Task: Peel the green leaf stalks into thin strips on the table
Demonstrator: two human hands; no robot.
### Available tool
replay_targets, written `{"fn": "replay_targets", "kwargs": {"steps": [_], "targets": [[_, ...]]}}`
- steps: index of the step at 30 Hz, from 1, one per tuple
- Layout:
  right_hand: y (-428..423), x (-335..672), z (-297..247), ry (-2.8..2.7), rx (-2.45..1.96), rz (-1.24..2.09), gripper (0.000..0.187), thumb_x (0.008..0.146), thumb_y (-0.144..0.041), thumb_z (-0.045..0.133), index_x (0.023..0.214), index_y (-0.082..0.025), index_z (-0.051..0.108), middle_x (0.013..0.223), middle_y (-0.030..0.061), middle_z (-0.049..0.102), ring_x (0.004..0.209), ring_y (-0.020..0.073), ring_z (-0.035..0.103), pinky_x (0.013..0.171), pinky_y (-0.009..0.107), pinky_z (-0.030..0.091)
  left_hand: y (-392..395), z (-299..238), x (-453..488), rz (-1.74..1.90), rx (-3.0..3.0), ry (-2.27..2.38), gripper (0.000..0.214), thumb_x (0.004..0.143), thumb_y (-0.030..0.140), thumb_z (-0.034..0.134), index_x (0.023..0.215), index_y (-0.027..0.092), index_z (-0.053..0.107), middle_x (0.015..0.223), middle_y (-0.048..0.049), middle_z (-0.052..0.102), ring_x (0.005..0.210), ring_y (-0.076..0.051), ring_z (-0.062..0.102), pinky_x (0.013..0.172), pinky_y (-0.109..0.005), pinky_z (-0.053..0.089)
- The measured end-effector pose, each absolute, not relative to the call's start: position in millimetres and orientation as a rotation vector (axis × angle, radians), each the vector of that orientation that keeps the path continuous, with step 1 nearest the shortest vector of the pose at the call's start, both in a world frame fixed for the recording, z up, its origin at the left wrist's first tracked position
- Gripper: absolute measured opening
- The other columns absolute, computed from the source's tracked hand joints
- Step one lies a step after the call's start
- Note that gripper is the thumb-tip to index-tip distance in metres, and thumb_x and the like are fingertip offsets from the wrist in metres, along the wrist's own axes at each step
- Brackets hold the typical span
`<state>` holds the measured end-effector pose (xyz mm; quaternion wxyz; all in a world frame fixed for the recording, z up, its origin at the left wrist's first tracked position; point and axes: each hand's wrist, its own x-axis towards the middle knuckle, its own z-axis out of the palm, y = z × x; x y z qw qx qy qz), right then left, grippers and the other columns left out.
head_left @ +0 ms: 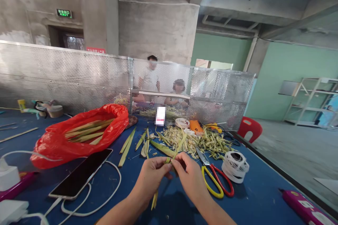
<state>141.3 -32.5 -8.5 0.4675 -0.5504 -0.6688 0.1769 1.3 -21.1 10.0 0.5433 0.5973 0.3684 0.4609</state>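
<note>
- Toward the table's [260, 197] near left corner: a white plug [8, 178] on a purple power strip [19, 184].
- Left half of the table, toward its far edge: an open red plastic bag [52, 147] with long, pale leaves [91, 128] inside.
- Nearer than the bag: a dark-screened phone [83, 174], set slantwise, a white cable [119, 179] looping beside it.
- Right of the bag: loose leaf pieces [127, 147], flat on the table.
- Above the table's near middle: left hand [153, 174], thumb and forefinger pinched on a narrow leaf strip [182, 143].
- Between the hands: the strip's pinched part; one length slants toward the far edge. A pale end hangs below the left hand; whether it belongs to the same strip cannot be told.
- Just beside: right hand [188, 172], also pinching the strip, its fingertips near the left's.
- Beyond the hands: a heap of leaf clippings [215, 145].
- Right of the right hand: scissors [208, 162], with one yellow and one red handle.
- Toward the right edge: a roll of white tape [233, 173].
</note>
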Motion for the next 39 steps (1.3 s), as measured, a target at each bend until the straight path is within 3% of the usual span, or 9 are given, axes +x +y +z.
{"fn": "replay_targets", "kwargs": {"steps": [11, 14, 17, 19, 23, 29, 33, 39], "targets": [[-34, 146, 0, -1.774, -1.333, 0.725, 0.023, 0.083, -0.029, 0.046, 0.066, -0.019, 0.058, 0.057, -0.0023, 0.054, 0.052, 0.0129, 0.051, 0.05, 0.021, 0.037, -16, 8, -1, 1.151, 1.398, 0.895, 0.018, 0.064, 0.031, 0.064, 0.066, 0.015, 0.071, 0.058, -0.0011, 0.064, 0.053, -0.013, 0.054, 0.057, -0.023, 0.044], [-36, 151, 6, -1.784, -1.354, 0.449, 0.02, 0.082, -0.032, 0.05, 0.072, -0.02, 0.062, 0.066, -0.0002, 0.058, 0.06, 0.0148, 0.054, 0.056, 0.022, 0.039, -15, 8, -2, 1.164, 1.337, 1.004, 0.022, 0.063, 0.033, 0.064, 0.069, 0.014, 0.072, 0.055, -0.0018, 0.063, 0.052, -0.013, 0.055, 0.048, -0.021, 0.039], [-31, 162, 13, -1.566, -1.38, 0.168, 0.027, 0.079, -0.042, 0.055, 0.092, -0.019, 0.063, 0.065, -0.0006, 0.054, 0.058, 0.0155, 0.052, 0.055, 0.024, 0.04, -14, 8, -3, 1.154, 1.211, 1.133, 0.033, 0.061, 0.039, 0.065, 0.08, 0.013, 0.072, 0.058, -0.0042, 0.064, 0.056, -0.016, 0.058, 0.036, -0.018, 0.026], [-25, 169, 20, -1.42, -1.407, 0.187, 0.038, 0.08, -0.049, 0.053, 0.1, -0.017, 0.058, 0.056, -0.005, 0.043, 0.049, 0.0139, 0.045, 0.047, 0.023, 0.037, -14, 6, -3, 1.181, 1.134, 1.169, 0.039, 0.06, 0.042, 0.066, 0.085, 0.013, 0.071, 0.062, -0.0051, 0.065, 0.059, -0.016, 0.06, 0.035, -0.017, 0.022], [-14, 173, 29, -1.405, -1.401, 0.196, 0.034, 0.084, -0.049, 0.049, 0.097, -0.018, 0.05, 0.051, -0.0094, 0.031, 0.04, 0.0117, 0.037, 0.039, 0.022, 0.031, -11, 0, -3, 1.245, 1.029, 1.196, 0.042, 0.058, 0.044, 0.067, 0.086, 0.012, 0.071, 0.067, -0.0056, 0.065, 0.061, -0.016, 0.061, 0.036, -0.016, 0.021], [11, 166, 26, -1.802, -1.485, -0.627, 0.027, 0.089, -0.03, 0.044, 0.111, -0.014, 0.046, 0.053, -0.0016, 0.054, 0.044, 0.0155, 0.053, 0.042, 0.022, 0.025, -7, -2, -7, 1.259, 0.994, 1.222, 0.046, 0.057, 0.043, 0.069, 0.089, 0.011, 0.07, 0.075, -0.0085, 0.069, 0.063, -0.017, 0.062, 0.036, -0.016, 0.022], [30, 172, 28, -1.643, -1.862, -0.698, 0.032, 0.087, -0.027, 0.05, 0.113, -0.01, 0.045, 0.056, 0.0048, 0.061, 0.046, 0.0198, 0.058, 0.041, 0.023, 0.025, -8, -1, -7, 1.272, 0.984, 1.23, 0.044, 0.058, 0.042, 0.067, 0.088, 0.011, 0.07, 0.072, -0.007, 0.067, 0.061, -0.016, 0.062, 0.036, -0.016, 0.021], [30, 176, 31, -1.803, -1.813, -0.789, 0.036, 0.09, -0.027, 0.045, 0.122, -0.012, 0.042, 0.063, 0.0087, 0.065, 0.053, 0.022, 0.063, 0.045, 0.025, 0.031, -9, 0, -7, 1.241, 0.987, 1.214, 0.044, 0.057, 0.041, 0.069, 0.09, 0.012, 0.07, 0.073, -0.0067, 0.067, 0.06, -0.015, 0.061, 0.036, -0.016, 0.021]]}}
